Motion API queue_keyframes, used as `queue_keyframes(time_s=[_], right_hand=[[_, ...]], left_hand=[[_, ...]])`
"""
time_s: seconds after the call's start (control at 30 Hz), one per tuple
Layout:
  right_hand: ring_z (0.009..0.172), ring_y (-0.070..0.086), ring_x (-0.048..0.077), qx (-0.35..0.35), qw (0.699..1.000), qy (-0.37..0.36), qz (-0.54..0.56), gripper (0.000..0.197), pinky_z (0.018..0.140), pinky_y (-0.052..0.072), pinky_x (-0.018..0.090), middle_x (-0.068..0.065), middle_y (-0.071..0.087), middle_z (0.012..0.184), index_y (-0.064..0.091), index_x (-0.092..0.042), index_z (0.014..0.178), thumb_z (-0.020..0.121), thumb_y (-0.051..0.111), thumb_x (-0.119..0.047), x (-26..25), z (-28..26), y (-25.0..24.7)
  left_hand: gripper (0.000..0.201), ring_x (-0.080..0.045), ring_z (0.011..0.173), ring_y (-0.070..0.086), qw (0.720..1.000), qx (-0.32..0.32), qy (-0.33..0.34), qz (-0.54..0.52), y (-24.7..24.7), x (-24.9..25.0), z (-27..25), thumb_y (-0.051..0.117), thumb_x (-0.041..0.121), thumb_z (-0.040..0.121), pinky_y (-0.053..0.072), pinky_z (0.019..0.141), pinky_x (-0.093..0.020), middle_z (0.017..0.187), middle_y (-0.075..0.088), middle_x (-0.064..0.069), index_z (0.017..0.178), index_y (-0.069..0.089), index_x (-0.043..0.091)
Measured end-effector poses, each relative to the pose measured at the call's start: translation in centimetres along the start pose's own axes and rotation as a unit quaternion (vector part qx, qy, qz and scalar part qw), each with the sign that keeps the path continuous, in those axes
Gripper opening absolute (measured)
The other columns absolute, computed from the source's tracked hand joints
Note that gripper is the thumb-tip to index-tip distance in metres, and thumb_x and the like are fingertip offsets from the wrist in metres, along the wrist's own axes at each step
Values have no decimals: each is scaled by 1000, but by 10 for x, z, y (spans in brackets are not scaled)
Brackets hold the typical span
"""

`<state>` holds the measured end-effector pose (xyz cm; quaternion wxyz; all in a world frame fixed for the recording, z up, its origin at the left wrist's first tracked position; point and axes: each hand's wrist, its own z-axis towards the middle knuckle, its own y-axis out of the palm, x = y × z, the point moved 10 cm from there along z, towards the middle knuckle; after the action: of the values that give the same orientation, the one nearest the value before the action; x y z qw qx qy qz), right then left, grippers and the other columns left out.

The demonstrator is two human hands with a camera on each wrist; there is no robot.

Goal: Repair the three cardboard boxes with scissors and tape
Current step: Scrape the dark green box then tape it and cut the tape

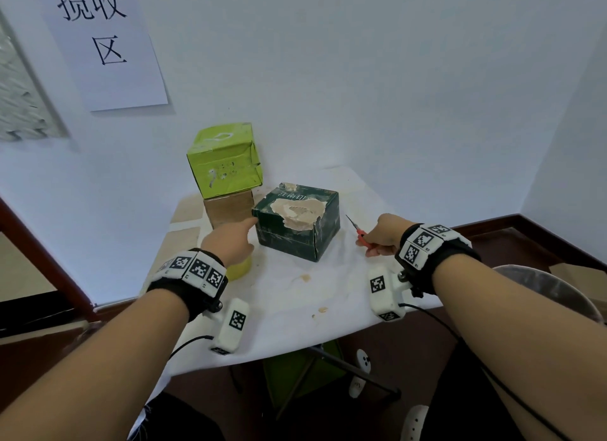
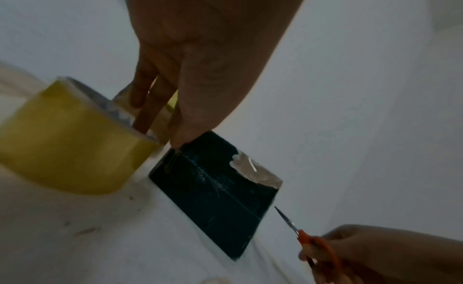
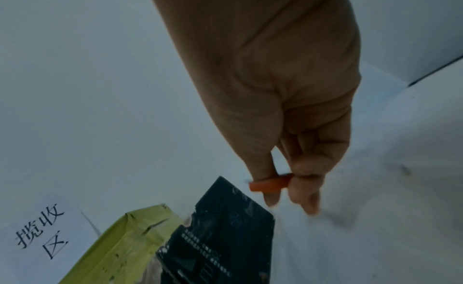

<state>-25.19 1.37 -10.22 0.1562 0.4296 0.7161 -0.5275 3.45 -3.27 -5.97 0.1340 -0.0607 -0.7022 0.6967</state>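
Head view: bright, even, diffuse light; soft faint shadows; sharp at centre, with wide-angle bending at the edges. Both wrist views: dim, grey-blue, grainy. Left wrist view: tape roll (image 2: 67,137) blurred and out of focus. Right wrist view: fingertips (image 3: 309,206) smeared by motion blur.

White paper sign (image 1: 105,43) fixed to wall (image 1: 361,79), upper left; three black printed characters on it. Same sign visible in right wrist view, lower left. Textured grey panel (image 1: 19,92) at left frame edge, beside sign. White cloth (image 1: 295,296) covers table; several brown stains on cloth. Dark metal table legs (image 1: 354,368) visible under cloth edge. Dark brown skirting (image 1: 492,222) along wall base at right. Round metallic basin (image 1: 551,286), partly in view, right edge.
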Motion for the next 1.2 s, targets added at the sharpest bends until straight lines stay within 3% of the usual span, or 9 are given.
queue_keyframes(time_s=[0.13,0.27,0.43,0.53,0.63,0.77,0.87,1.0,1.2], right_hand=[[68,64,21,43,997,-23,53,18,68,57,29,13,69,90,48,-7,76,90,60,-6,-5,9,-3],[68,58,17,73,995,-37,-59,17,48,44,21,8,60,79,54,-7,75,87,65,-13,-17,5,-5],[88,69,30,152,980,-130,-17,15,86,55,40,14,69,104,68,-4,95,88,54,-7,-38,11,-23],[94,66,16,176,954,-239,48,16,93,48,28,3,70,103,71,-13,97,90,56,-12,-66,-8,-29],[101,57,8,143,934,-322,62,19,87,39,14,-5,67,109,70,-17,107,91,59,-16,-96,-23,-16],[78,52,-2,94,934,-344,-21,24,64,33,-2,-9,62,98,69,-18,114,94,58,-24,-108,-19,7],[91,58,6,115,933,-341,-15,23,71,35,6,-5,68,110,71,-19,112,95,56,-22,-104,-14,6],[104,61,12,120,933,-340,-4,21,87,42,20,-4,69,113,72,-24,109,94,56,-24,-97,-13,8],[108,58,4,103,932,-346,25,32,88,37,15,-10,66,118,69,-27,113,84,69,-41,-93,-12,12]], left_hand=[[45,-25,119,52,983,169,76,5,-45,28,-2,46,7,93,46,90,-36,136,52,-4,136,49,19],[63,-23,142,28,990,60,125,-11,-23,41,18,57,8,90,29,112,-34,158,20,-3,147,35,22],[57,-30,132,37,992,71,106,-17,-16,38,24,54,19,95,29,107,-34,152,31,-7,147,34,29],[50,-30,117,44,989,109,103,-10,-19,42,20,54,24,96,35,102,-36,138,40,-7,143,41,34],[49,-26,115,43,988,118,100,13,-21,48,15,56,30,95,40,96,-36,129,42,-6,142,42,36],[52,-23,128,33,979,150,126,49,-25,60,12,59,37,91,31,100,-40,140,38,2,140,43,34],[55,-21,126,40,967,153,203,-22,-24,82,12,69,27,85,35,95,-39,136,43,1,136,48,27],[48,-19,115,43,962,157,216,-61,-17,98,16,74,25,79,33,90,-36,122,47,4,122,53,28],[30,-14,113,45,954,88,233,-164,-16,88,22,67,25,87,36,97,-38,117,51,8,116,59,26]])
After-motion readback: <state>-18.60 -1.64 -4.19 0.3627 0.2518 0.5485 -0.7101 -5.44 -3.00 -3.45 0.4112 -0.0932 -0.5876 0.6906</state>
